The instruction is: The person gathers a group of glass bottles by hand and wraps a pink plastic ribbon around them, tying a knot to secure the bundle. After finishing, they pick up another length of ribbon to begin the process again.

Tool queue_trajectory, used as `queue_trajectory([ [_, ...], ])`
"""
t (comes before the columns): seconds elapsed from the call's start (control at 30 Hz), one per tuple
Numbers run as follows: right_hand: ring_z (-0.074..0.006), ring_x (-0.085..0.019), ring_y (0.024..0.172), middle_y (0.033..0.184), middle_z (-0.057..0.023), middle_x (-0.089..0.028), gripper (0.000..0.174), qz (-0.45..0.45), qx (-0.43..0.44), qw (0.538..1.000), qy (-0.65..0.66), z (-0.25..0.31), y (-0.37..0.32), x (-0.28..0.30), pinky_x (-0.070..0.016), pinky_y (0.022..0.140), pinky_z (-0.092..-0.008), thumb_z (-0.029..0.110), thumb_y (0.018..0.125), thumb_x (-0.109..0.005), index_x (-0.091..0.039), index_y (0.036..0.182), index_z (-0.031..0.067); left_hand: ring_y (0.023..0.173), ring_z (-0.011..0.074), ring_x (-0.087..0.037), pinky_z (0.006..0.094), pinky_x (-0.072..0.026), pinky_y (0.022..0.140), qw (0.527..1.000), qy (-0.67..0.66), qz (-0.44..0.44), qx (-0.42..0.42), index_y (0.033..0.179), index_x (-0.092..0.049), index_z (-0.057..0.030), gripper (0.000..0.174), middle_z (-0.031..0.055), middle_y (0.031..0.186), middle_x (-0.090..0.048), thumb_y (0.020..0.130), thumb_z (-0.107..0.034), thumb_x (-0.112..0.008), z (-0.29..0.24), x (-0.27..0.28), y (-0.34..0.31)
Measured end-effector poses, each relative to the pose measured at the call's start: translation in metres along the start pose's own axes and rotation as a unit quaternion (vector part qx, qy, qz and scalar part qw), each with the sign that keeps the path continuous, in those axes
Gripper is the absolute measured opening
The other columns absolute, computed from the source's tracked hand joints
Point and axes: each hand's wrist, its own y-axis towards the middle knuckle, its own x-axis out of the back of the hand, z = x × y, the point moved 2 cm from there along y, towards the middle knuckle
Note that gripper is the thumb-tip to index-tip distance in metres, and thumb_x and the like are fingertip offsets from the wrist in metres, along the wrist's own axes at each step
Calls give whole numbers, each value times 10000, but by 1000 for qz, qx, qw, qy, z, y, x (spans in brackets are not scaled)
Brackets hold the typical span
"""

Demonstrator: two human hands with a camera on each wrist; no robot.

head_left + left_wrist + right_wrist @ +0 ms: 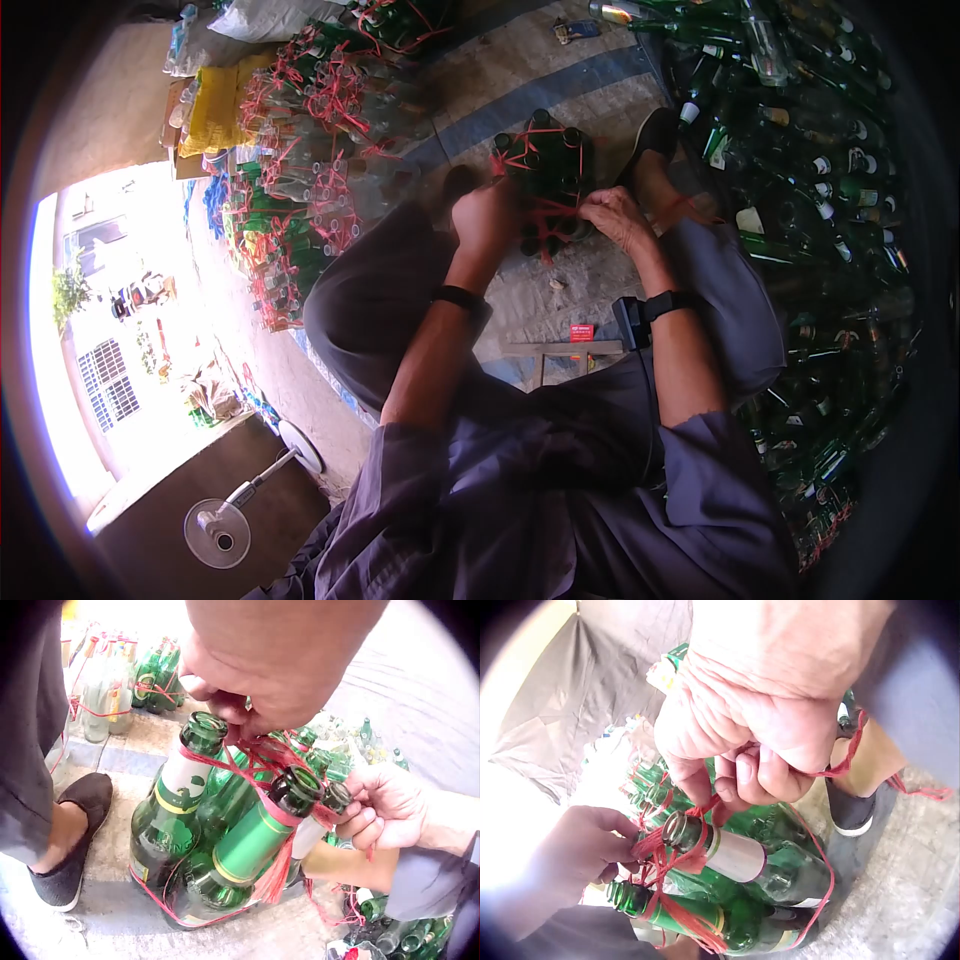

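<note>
A bundle of green glass bottles (545, 165) stands upright on the floor between the person's legs, bound round the necks and lower bodies with red plastic string (255, 769). My left hand (485, 220) pinches the string among the bottle necks; in the right wrist view the left hand (562, 847) has its fingertips right at a gathered clump of it. With curled fingers my right hand (620, 215) holds another length of string, whose tail (847, 757) trails out from under the palm. A frayed tuft of string (276, 874) hangs beside a green-labelled neck.
Loose green bottles (800, 180) are heaped along the right side. Tied bundles of clear and green bottles (300, 190) stand at the left. The person's dark shoe (82, 832) is close beside the bundle. A white fan (217, 533) stands at the lower left.
</note>
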Motion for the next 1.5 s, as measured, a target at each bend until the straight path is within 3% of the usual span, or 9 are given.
queue_trajectory([
  [0.13, -207, -659, 721, 730, -148, -686, 247, 1, -41, 993, 114, -17, 4, -8, -492, 693, -326, 191, 731, -631, -727, 843, -8, 646, 313, -662, 421, -504, 549, 999, -36, -28, -14, 784, -630, -128, 78, 84, 719, -666, 779, -205, -632, 2, -1, -4],
  [0.63, -333, -655, 711, 727, -195, -661, 247, -150, -46, 986, -63, -39, 4, 20, -514, 697, -384, 246, 730, -616, -702, 734, 14, 695, 344, -650, 446, -515, 591, 993, -94, -60, -27, 818, -629, -130, 72, 102, 793, -631, 767, -175, -653, 6, -9, -15],
  [0.83, -321, -636, 636, 672, -187, -637, 258, -180, 23, 979, -93, -36, 0, 25, -502, 643, -382, 249, 743, -603, -682, 689, 9, 795, 324, -646, 437, -511, 649, 985, -147, -94, -8, 879, -657, -119, 144, 84, 858, -646, 766, -208, -673, -13, 10, -22],
  [0.9, -317, -639, 643, 677, -179, -640, 248, -176, 34, 981, -81, -34, -1, 26, -493, 623, -393, 232, 751, -591, -678, 685, 9, 872, 309, -636, 429, -497, 705, 979, -111, -106, -131, 928, -646, -90, 195, 79, 912, -648, 768, -198, -675, -33, 26, -26],
  [1.03, -322, -640, 655, 685, -173, -647, 226, -189, 30, 979, -66, -37, 1, 27, -497, 622, -406, 203, 763, -572, -688, 681, 28, 937, 299, -622, 428, -471, 757, 972, -113, -132, -160, 994, -635, -77, 253, 84, 972, -654, 763, -176, -673, -36, 3, -35],
  [1.1, -325, -642, 656, 691, -169, -656, 198, -191, 131, 961, -149, -33, -3, 32, -511, 627, -408, 185, 765, -577, -710, 709, 50, 906, 294, -636, 442, -458, 763, 970, -116, -136, -168, 1057, -632, -94, 310, 86, 1032, -660, 761, -177, -672, -32, -5, -34],
  [1.23, -339, -647, 668, 713, -169, -667, 184, -192, 133, 955, -184, -34, -1, 33, -527, 651, -414, 193, 762, -594, -726, 758, 64, 889, 273, -638, 417, -436, 719, 979, -90, -91, -155, 1057, -623, -116, 330, 50, 936, -650, 732, -159, -657, -28, -7, -28],
  [1.3, -354, -657, 698, 741, -178, -674, 205, -224, 40, 955, -188, -34, 0, 33, -529, 676, -423, 218, 775, -606, -720, 795, 49, 884, 264, -644, 413, -437, 715, 983, -113, -77, -120, 1025, -635, -126, 290, 37, 904, -654, 737, -153, -650, -29, -5, -27],
  [1.5, -370, -665, 730, 734, -209, -667, 258, -265, -27, 956, -122, -30, 1, 34, -518, 675, -440, 255, 826, -598, -706, 759, 31, 792, 253, -629, 426, -401, 702, 980, -112, -125, -112, 859, -672, -188, 123, 10, 818, -632, 737, -195, -671, -33, -19, -26],
])
